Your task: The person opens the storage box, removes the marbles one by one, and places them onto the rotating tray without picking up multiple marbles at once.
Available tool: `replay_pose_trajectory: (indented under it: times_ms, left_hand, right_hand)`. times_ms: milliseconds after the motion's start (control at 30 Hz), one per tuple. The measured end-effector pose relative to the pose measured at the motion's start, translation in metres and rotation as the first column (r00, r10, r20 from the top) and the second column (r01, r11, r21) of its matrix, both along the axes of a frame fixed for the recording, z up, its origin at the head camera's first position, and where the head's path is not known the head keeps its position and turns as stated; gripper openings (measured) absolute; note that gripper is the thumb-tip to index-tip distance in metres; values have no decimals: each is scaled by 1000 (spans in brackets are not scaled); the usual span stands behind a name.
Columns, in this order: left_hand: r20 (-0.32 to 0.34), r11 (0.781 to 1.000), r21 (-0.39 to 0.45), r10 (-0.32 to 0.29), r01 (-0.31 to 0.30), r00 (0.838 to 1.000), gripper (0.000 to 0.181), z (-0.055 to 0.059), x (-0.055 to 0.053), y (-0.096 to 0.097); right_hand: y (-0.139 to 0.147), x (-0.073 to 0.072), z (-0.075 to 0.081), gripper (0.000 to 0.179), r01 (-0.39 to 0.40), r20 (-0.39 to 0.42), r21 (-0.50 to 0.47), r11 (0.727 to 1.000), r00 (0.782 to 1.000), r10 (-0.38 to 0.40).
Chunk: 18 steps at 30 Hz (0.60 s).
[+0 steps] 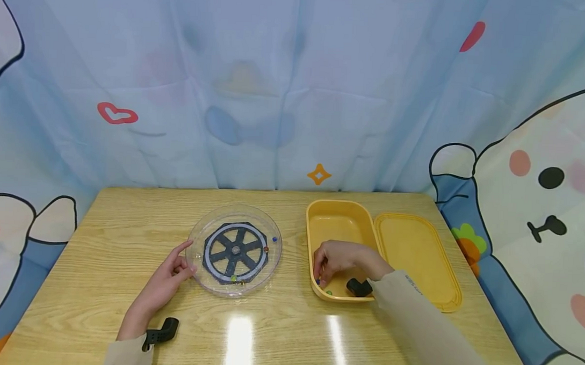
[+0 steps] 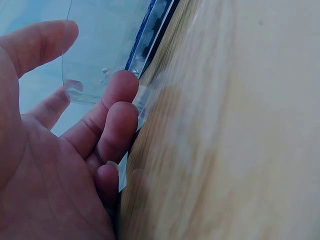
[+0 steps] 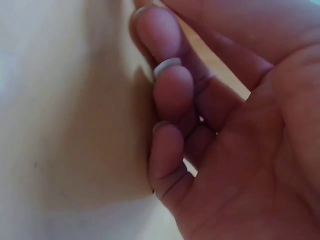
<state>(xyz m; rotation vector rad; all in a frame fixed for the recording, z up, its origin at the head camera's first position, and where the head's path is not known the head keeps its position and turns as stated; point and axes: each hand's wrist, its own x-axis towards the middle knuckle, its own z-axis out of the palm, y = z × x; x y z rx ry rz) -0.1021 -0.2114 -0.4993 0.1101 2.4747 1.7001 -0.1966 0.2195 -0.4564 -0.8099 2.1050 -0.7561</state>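
A clear round dish (image 1: 200, 227) with a dark spoked wheel (image 1: 236, 250) inside stands left of centre. Small marbles lie in it, among them a blue one (image 1: 274, 239) and a green one (image 1: 233, 277). My left hand (image 1: 165, 283) holds the dish's left rim; in the left wrist view, thumb and index finger are at its clear wall (image 2: 95, 50). Inside the yellow box (image 1: 375, 233), my right hand (image 1: 343, 258) reaches down with curled fingers, pinching a small blue marble (image 1: 318, 281) near the left wall. Only fingers and palm show clearly in the right wrist view.
The yellow lid (image 1: 415, 256) lies flat against the box's right side. Another green marble (image 1: 329, 292) is in the box's near corner. Behind the wooden table (image 1: 141, 215) hangs a printed curtain (image 1: 257, 95). Each wrist wears a black camera.
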Motion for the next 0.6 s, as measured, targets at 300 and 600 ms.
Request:
replay_pose_trajectory:
  times_ms: [300, 600]
  left_hand:
    - [7, 1000, -11, 4, -4, 1000, 61, -1, 0, 0]
    - [18, 1000, 6, 9, -9, 1000, 61, -1, -1, 0]
  right_hand:
    - [6, -5, 6, 8, 44, 72, -48, 998, 997, -40]
    - [14, -6, 18, 8, 121, 49, -107, 987, 992, -117]
